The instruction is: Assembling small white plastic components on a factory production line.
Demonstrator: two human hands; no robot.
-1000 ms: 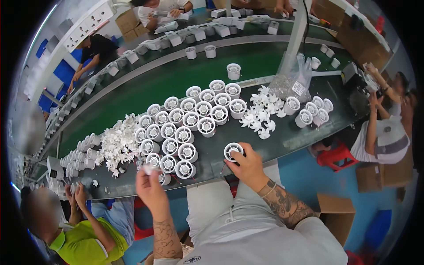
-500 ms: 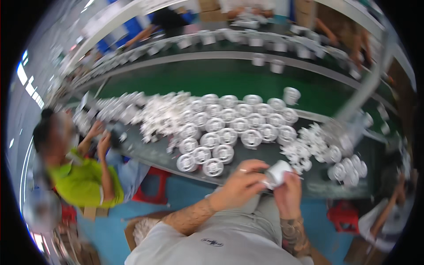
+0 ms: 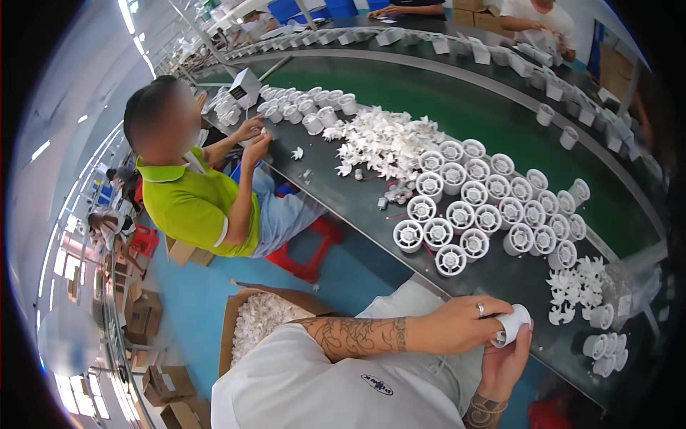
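Left hand (image 3: 464,325): comes across in front of the body, fingers (image 3: 493,330) curled around the near end of a small white plastic cup (image 3: 513,323); a ring shows on one finger.
Right hand (image 3: 506,361): just under the left, palm up, fingers closed up around the same cup from below.
White plastic cup: held between both hands in front of the lap, short of the tabletop's (image 3: 357,196) near edge, tilted on its side.
Finished cups (image 3: 475,204): a tight cluster of white round cups with ribbed rims, standing upright in rows on the dark tabletop, well beyond the hands.
Loose white parts (image 3: 386,143): a heap of small star-shaped pieces farther along; a smaller heap (image 3: 572,286) lies on the tabletop near the hands.
Cardboard box (image 3: 261,322): on the floor beside the left arm, filled with white bits.
Neighbour: a person in a green shirt (image 3: 193,204) sits at the same tabletop, hands busy with a small white piece.
Green belt (image 3: 457,96): runs behind the tabletop, a few cups standing on it.
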